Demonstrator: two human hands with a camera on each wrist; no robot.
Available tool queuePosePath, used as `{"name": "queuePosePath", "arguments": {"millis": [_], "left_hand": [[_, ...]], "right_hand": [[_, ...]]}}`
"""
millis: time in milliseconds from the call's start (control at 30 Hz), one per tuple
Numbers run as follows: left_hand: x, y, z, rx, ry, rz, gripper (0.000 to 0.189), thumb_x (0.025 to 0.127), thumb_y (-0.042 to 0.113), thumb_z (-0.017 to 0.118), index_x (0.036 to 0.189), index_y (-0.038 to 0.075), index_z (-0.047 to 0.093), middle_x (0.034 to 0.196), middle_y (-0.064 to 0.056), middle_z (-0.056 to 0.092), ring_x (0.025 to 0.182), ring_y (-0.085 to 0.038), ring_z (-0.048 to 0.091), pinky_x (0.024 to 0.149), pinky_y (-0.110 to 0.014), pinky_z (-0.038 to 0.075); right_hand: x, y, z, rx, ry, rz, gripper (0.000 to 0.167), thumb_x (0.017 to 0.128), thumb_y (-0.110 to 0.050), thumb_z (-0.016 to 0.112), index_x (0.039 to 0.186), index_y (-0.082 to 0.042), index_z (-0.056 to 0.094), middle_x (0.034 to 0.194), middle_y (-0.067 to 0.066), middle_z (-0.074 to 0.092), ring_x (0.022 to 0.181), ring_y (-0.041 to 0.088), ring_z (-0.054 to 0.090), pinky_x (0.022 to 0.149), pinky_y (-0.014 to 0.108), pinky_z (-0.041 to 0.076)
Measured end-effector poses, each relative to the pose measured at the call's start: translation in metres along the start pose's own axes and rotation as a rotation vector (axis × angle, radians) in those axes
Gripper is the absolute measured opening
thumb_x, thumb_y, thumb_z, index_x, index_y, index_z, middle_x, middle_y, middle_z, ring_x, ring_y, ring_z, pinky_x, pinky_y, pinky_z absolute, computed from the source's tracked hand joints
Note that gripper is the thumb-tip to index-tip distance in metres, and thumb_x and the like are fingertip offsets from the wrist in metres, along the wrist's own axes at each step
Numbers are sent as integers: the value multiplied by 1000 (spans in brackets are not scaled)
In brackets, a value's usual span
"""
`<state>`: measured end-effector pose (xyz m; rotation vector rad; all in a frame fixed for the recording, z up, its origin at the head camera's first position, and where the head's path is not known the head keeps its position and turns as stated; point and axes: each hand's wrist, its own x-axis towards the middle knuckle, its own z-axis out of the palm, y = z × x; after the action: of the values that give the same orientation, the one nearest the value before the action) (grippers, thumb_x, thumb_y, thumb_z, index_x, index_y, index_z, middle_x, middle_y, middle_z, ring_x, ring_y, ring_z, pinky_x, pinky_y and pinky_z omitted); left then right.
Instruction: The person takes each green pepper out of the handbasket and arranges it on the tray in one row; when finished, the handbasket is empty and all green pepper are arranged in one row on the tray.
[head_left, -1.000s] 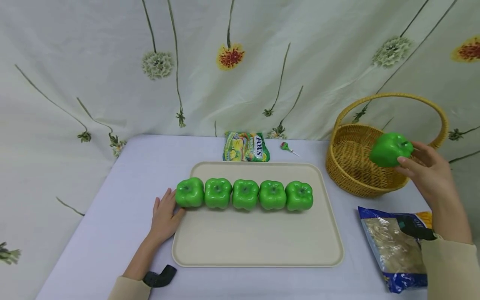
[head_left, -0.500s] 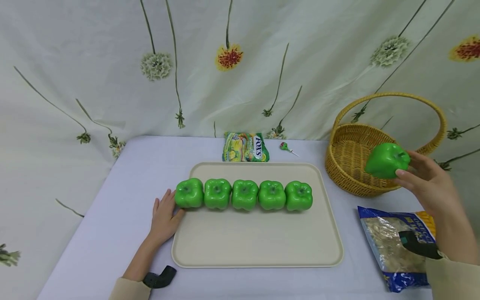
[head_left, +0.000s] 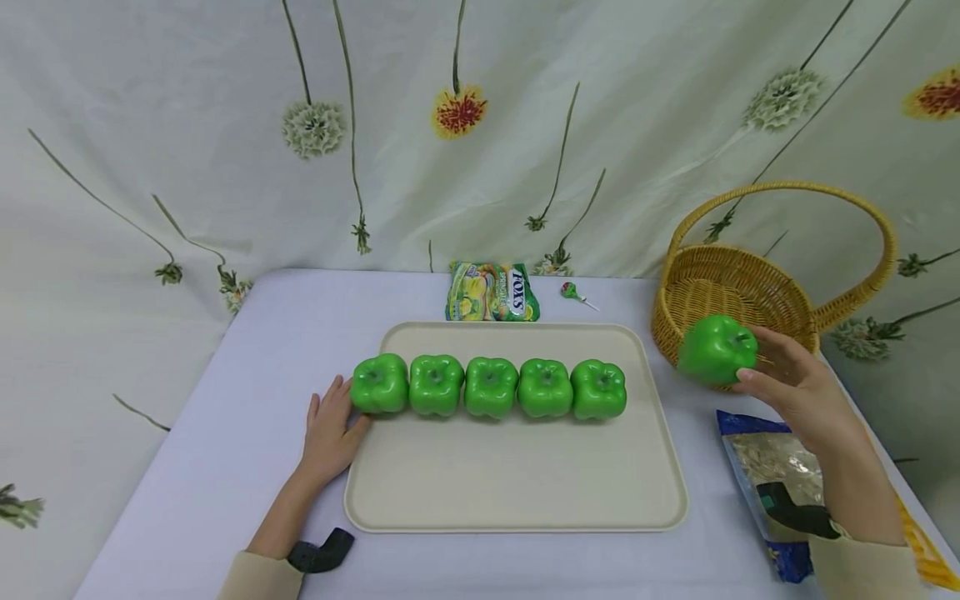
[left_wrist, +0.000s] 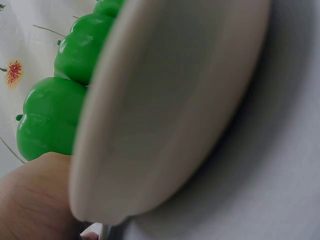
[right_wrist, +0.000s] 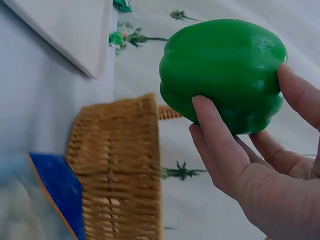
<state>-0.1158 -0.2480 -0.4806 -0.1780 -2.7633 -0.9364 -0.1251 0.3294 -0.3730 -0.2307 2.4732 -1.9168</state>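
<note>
My right hand (head_left: 802, 396) holds a shiny green bell pepper (head_left: 716, 350) in the air in front of the wicker basket (head_left: 738, 275). In the right wrist view, fingers and thumb wrap the sides of this bell pepper (right_wrist: 222, 75). A row of several more green bell peppers (head_left: 491, 388) lies across the upper half of a cream tray (head_left: 517, 475). At the tray's left edge rests my left hand (head_left: 328, 429), its fingers extended beside the leftmost pepper. The tray's rim (left_wrist: 100, 125) covers part of this hand in the left wrist view.
Behind the tray lie a green candy bag (head_left: 492, 292) and a lollipop (head_left: 573, 292). A blue-edged clear bag (head_left: 776, 462) lies right of the tray, partly under the right forearm. The basket's tall handle (head_left: 783, 185) arches above it. A flower-print cloth (head_left: 390, 150) hangs behind.
My right hand has carried the bell pepper left and down, from over the basket to its front side. The left hand and the row of peppers have stayed put.
</note>
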Motion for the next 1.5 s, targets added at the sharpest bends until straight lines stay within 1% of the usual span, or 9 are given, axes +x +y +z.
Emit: {"name": "queuePosePath", "arguments": {"millis": [200, 267, 367, 500, 600, 667, 1200, 1300, 1500], "left_hand": [[0, -1, 1, 6, 9, 3, 55, 88, 8, 51, 140, -9, 43, 145, -31, 43, 141, -52, 24, 112, -70, 5], [0, -2, 1, 9, 6, 2, 55, 88, 8, 51, 140, -9, 43, 145, -30, 43, 142, -52, 24, 113, -70, 5], [0, -1, 0, 7, 0, -4, 55, 89, 9, 51, 141, -8, 43, 146, -29, 43, 142, -51, 23, 113, -69, 4], [-1, 1, 0, -2, -6, -14, 54, 90, 8, 51, 141, -7, 43, 146, -28, 43, 143, -50, 23, 114, -69, 3], [-1, 1, 0, -2, -4, -16, 54, 90, 8, 51, 141, -7, 43, 146, -28, 43, 143, -50, 23, 114, -69, 3], [-2, 2, 1, 1, -3, -14, 54, 89, 8, 51, 141, -7, 43, 146, -28, 43, 143, -50, 23, 114, -69, 3], [-3, 3, -1, -2, -8, -10, 55, 88, 7, 51, 141, -7, 44, 146, -28, 43, 143, -50, 23, 113, -69, 3], [-3, 4, -1, 1, -16, -14, 55, 88, 7, 51, 141, -7, 43, 147, -29, 42, 143, -50, 23, 114, -69, 3], [-2, 4, 0, 1, -16, -12, 55, 89, 7, 51, 142, -6, 43, 147, -28, 42, 143, -50, 22, 114, -69, 3]], "right_hand": [[5, 4, 26, -224, -34, 15, 66, 95, -13, 63, 152, -9, 32, 127, -24, 45, 106, -15, 52, 81, 9, 50], [6, 6, 33, -265, -39, 27, 67, 93, -16, 65, 151, -8, 32, 130, -19, 47, 107, -17, 49, 82, 8, 48], [6, 8, 43, -289, -54, 38, 69, 92, -17, 67, 150, -4, 32, 138, 2, 50, 110, -14, 45, 83, 7, 46], [8, 11, 51, -291, -90, 47, 70, 92, -15, 67, 150, 0, 31, 145, 26, 43, 124, 17, 50, 84, 8, 45], [9, 14, 54, -275, -122, 66, 70, 92, -15, 67, 149, 2, 30, 147, 28, 41, 130, 42, 45, 84, 9, 45], [10, 17, 56, -271, -143, 70, 69, 92, -14, 66, 149, 3, 31, 147, 28, 40, 131, 47, 43, 85, 10, 45], [6, 20, 54, -281, -203, 33, 66, 92, -12, 66, 147, 5, 33, 148, 26, 39, 131, 47, 42, 88, 11, 43], [5, 19, 53, -292, -208, 36, 68, 92, -12, 66, 148, 5, 32, 149, 26, 39, 131, 47, 42, 92, 20, 46], [5, 17, 54, -272, -209, 51, 70, 92, -11, 66, 149, 4, 29, 151, 27, 36, 132, 48, 41, 102, 58, 41]]}}
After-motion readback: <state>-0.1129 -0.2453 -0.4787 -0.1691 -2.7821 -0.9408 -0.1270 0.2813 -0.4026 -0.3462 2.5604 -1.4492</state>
